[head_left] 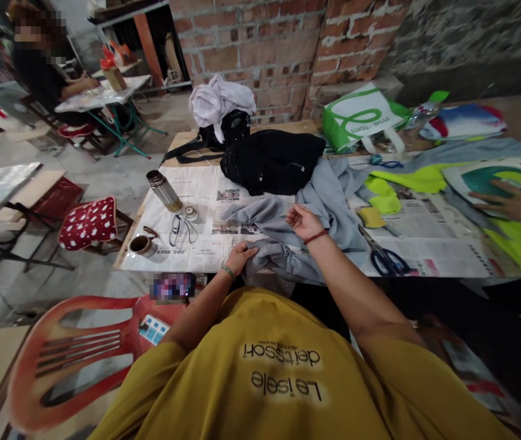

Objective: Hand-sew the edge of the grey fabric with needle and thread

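Observation:
My left hand (241,256), with a green bracelet at the wrist, pinches the edge of a grey cloth garment (283,260) at the table's front edge. Above the same cloth is my right hand (305,222), a red cord on its wrist. Its fingers are curled in toward the thumb, and whatever they hold is too small to make out. Grey folds spread behind and beside both hands. To the right lie dark-handled scissors (387,258) and a small yellow piece (371,217).
Newspaper covers the table (205,244). At left stand a steel flask (164,190) and a brown cup (142,245). Behind lie a black bag (274,160) and a green-white bag (361,116). A co-worker's hand (512,198) rests at right. A red chair (81,360) stands beside me.

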`<state>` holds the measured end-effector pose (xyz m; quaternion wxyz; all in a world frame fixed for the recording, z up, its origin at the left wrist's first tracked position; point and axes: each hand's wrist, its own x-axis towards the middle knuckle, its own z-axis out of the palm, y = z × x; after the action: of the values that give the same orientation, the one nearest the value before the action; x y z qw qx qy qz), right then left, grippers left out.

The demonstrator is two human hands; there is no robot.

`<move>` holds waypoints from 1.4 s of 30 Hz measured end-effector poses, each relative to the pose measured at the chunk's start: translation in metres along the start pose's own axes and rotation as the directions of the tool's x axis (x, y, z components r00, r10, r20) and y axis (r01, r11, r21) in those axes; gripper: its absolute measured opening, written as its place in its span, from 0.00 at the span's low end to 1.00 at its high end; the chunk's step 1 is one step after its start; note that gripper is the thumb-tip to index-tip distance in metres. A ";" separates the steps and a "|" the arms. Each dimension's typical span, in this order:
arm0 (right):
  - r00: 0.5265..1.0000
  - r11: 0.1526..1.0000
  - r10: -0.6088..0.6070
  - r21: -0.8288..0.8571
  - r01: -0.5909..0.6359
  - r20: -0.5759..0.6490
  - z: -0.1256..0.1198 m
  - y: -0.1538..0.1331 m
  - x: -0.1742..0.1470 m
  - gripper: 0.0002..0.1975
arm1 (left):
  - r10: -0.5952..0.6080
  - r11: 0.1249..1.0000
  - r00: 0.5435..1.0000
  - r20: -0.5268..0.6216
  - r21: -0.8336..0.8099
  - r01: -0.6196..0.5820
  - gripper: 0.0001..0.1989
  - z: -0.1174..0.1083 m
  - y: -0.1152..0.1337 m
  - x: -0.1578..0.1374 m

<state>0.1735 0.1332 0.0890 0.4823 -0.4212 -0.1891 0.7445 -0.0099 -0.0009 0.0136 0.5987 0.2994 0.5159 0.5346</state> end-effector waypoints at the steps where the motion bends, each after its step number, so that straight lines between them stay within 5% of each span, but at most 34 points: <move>1: 1.000 1.000 0.002 0.009 -0.002 -0.003 -0.001 0.000 0.001 0.07 | 0.000 1.000 1.000 -0.003 -0.010 0.000 0.21 0.000 0.000 -0.001; 15: 1.000 0.999 -0.031 0.033 0.031 0.003 -0.007 0.010 0.006 0.08 | 0.018 0.999 1.000 -0.026 -0.039 -0.019 0.20 0.000 0.002 -0.003; 30: 0.955 0.974 -0.176 -0.098 0.204 0.240 0.001 0.011 -0.008 0.08 | 0.064 0.997 0.997 -0.034 -0.037 -0.065 0.16 -0.009 -0.007 0.000; 35: 0.926 0.919 -0.169 -0.285 0.272 0.338 0.000 0.025 -0.010 0.10 | 0.134 0.985 0.990 -0.045 0.115 -0.128 0.16 -0.010 -0.007 -0.005; 38: 0.901 0.807 -0.147 -0.478 0.348 0.408 -0.001 0.040 -0.016 0.07 | 0.374 0.842 0.920 0.113 0.375 -0.389 0.10 -0.007 -0.002 -0.014; 42: 0.816 0.570 -0.062 -0.651 0.501 0.574 -0.010 0.054 -0.036 0.05 | 0.576 0.372 0.667 0.472 0.575 -0.729 0.09 -0.004 0.010 -0.028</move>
<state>0.1581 0.0752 0.0627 0.3028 -0.3462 -0.6749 0.5770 -0.0140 -0.0258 0.0296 0.2119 0.7393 0.4596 0.4442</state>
